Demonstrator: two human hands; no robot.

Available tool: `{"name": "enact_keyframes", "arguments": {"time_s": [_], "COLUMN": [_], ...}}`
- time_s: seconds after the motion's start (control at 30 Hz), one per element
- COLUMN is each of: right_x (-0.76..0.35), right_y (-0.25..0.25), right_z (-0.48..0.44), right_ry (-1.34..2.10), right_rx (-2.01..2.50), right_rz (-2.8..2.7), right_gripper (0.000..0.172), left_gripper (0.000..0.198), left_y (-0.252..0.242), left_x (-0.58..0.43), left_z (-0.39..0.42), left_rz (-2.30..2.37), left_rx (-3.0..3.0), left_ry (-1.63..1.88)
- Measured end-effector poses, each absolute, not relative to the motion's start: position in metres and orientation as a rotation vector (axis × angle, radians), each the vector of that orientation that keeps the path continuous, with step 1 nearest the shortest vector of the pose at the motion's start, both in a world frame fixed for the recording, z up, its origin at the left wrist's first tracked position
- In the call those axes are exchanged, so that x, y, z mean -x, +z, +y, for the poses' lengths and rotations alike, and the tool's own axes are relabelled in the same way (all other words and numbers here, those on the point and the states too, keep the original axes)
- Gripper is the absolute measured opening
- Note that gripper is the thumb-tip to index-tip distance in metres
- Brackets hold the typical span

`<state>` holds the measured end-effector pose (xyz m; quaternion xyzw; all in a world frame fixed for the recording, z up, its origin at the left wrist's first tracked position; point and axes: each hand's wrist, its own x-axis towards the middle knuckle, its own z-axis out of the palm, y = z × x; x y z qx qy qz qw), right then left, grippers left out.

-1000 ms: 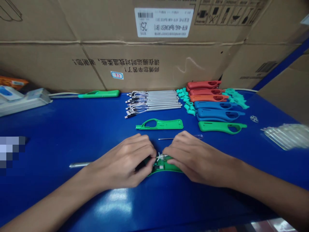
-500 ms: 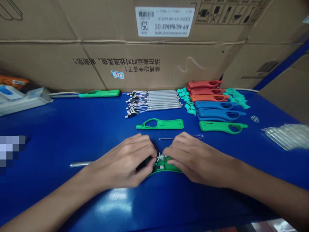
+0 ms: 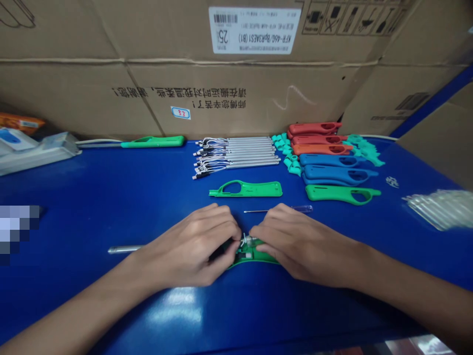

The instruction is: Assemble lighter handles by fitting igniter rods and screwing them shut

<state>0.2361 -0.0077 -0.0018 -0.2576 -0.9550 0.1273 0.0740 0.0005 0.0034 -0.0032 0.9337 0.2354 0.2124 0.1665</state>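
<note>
Both my hands rest on a green lighter shell half (image 3: 248, 255) lying on the blue table (image 3: 111, 197). My left hand (image 3: 192, 246) is closed, its fingertips pinching small wire parts at the shell's middle. My right hand (image 3: 291, 244) is closed too, pressing on the shell's right part and a clear tube piece. A metal tube (image 3: 123, 249) sticks out leftward from under my left hand. Just beyond the hands lie a thin screwdriver (image 3: 281, 210) and another green shell half (image 3: 247, 189).
At the back lie a row of metal tubes with wires (image 3: 236, 152), red and blue shells (image 3: 328, 153), teal triggers (image 3: 284, 148), a green shell (image 3: 342, 193) and an assembled green lighter (image 3: 151, 142). Clear tubes (image 3: 439, 207) lie right. Cardboard boxes (image 3: 221, 84) wall the back.
</note>
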Motion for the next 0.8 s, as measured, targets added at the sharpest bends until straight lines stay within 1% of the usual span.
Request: {"name": "enact_keyframes", "arguments": {"time_s": [0.3, 0.8], "right_x": [-0.2356, -0.2349], "right_y": [-0.0018, -0.0016], "right_z": [-0.0074, -0.0081], "right_ry": [0.370, 0.403], "right_rx": [0.775, 0.742], "right_rz": [-2.881, -2.846], "right_gripper": [0.014, 0.015], "left_gripper": [0.018, 0.017], "left_y": [-0.0029, -0.0032], "left_x": [0.0003, 0.0001], "left_z": [0.0032, 0.0023], "left_rz": [0.665, 0.649], "left_rx": [-2.652, -2.657], "left_ry": [0.617, 0.629]}}
